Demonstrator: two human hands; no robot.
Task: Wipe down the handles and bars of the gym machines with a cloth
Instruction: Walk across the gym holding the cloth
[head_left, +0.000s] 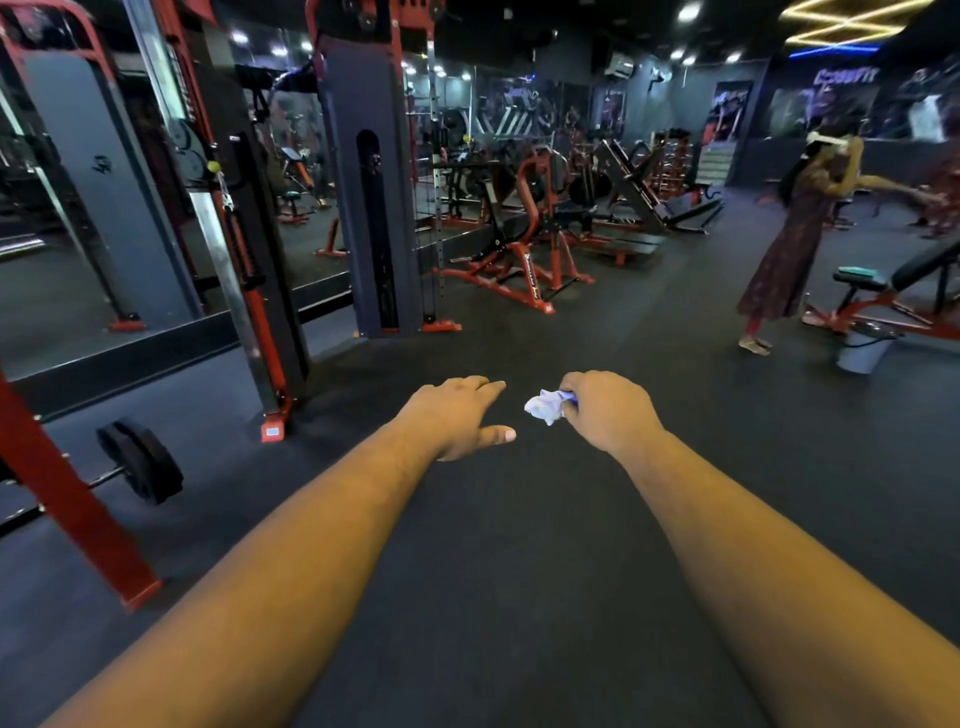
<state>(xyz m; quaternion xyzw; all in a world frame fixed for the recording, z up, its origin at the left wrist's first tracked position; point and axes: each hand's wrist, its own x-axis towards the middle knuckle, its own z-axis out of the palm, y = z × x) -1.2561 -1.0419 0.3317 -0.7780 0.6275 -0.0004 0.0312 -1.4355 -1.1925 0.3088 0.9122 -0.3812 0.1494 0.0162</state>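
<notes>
— So where was the cloth (545, 406)?
— Bunched in your right hand (608, 410), fingers curled round it, out over the dark floor (519, 545).
— And your left hand (457, 415)?
— Fingers straight and loose, holding nothing, just beside the cloth but apart. The cable machine (371, 171) stood well ahead on your left.

Two hands, left hand (457, 415) and right hand (608, 410); one cloth (545, 406); one bucket (865, 347); one barbell (137, 462).

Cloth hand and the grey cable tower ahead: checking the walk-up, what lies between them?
In the head view, only bare dark floor separates the right hand gripping the cloth from the tower.
</notes>
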